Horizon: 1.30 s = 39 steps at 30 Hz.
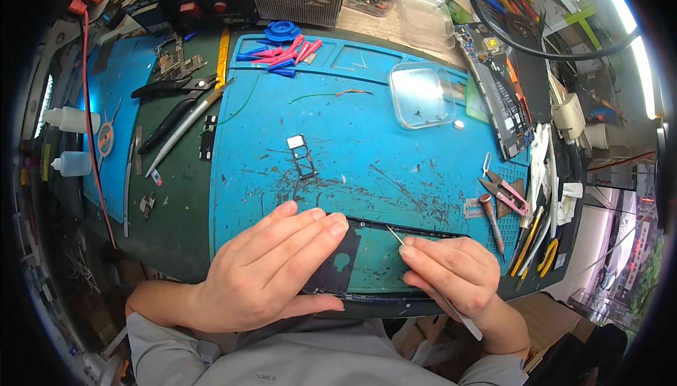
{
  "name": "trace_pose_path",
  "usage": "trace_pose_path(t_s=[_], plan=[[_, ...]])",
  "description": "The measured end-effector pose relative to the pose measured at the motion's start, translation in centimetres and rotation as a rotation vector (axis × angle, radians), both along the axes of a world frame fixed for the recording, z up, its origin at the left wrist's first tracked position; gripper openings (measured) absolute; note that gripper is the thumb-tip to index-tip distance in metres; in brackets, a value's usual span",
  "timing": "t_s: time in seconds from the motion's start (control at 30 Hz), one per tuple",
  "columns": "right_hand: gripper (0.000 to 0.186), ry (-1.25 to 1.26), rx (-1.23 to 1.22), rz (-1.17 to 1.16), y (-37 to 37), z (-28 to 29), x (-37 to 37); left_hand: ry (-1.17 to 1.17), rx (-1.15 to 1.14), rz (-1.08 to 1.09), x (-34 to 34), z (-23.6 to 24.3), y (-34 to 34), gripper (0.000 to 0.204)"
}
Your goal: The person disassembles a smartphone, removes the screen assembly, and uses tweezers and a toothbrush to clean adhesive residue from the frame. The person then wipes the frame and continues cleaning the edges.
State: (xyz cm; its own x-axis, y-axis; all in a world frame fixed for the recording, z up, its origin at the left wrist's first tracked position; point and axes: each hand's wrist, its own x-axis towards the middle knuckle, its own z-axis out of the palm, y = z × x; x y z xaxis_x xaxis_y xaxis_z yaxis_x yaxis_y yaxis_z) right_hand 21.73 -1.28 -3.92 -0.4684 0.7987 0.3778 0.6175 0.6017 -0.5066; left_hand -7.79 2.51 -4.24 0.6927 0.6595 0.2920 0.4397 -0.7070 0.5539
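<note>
A thin dark frame [330, 271] lay at the near edge of the blue mat [257, 150], a little right of the middle and close to the person's body. A solid dark panel with a keyhole-like cutout filled part of it, and the mat's surface showed through the gap to the right of that panel. The left hand [271, 266] gripped the frame's left end, its fingers stretched together toward the far edge and its thumb along the near edge. The right hand [455, 266] was closed on slim metal tweezers [451, 308], pinching them between thumb and fingers; their tip reached the far edge of the frame, though whether it touched could not be told.

Beyond the frame, a small black and silver card tray [301, 155] lay on the mat, well apart from both hands. Farther back lay a green wire [317, 95], and to its right a clear shallow box [423, 95]. Pink and blue cones [285, 54] were heaped at the mat's far left. On the right were pink-handled snips [509, 193] and, just nearer, a screwdriver [491, 220]. An opened phone [497, 93] lay at the far right. Out to the left were black-handled pliers [169, 100] and two white bottles [69, 119].
</note>
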Motion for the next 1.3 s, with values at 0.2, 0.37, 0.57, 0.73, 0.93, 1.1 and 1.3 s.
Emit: trace_pose_path(t_s=[0.2,0.37,0.57,0.73,0.93,1.1,1.3], plan=[[0.031,0.029,-0.007,0.005,-0.13,0.16,0.01,0.005,0.004,-0.005,-0.08,-0.08,0.0,0.087],[0.031,0.014,-0.003,0.01,0.02,0.22,0.0,0.022,0.023,-0.008,-0.18,-0.37,-0.05,0.098],[0.032,0.014,-0.006,-0.005,0.01,0.22,-0.14,0.038,0.025,-0.007,-0.19,-0.24,-0.09,0.097],[0.033,-0.012,0.031,-0.003,0.01,0.04,-0.18,0.041,0.032,-0.001,-0.13,-0.19,-0.13,0.097],[0.033,-0.029,0.093,-0.001,-0.21,-0.52,-0.2,0.015,0.023,0.003,0.0,-0.08,-0.14,0.089],[0.034,-0.024,0.101,-0.005,-0.16,-0.55,-0.22,0.015,0.021,0.0,0.0,-0.04,-0.06,0.089],[0.034,-0.019,0.108,-0.005,-0.21,-0.65,-0.24,0.034,0.031,0.001,-0.05,-0.15,-0.17,0.099]])
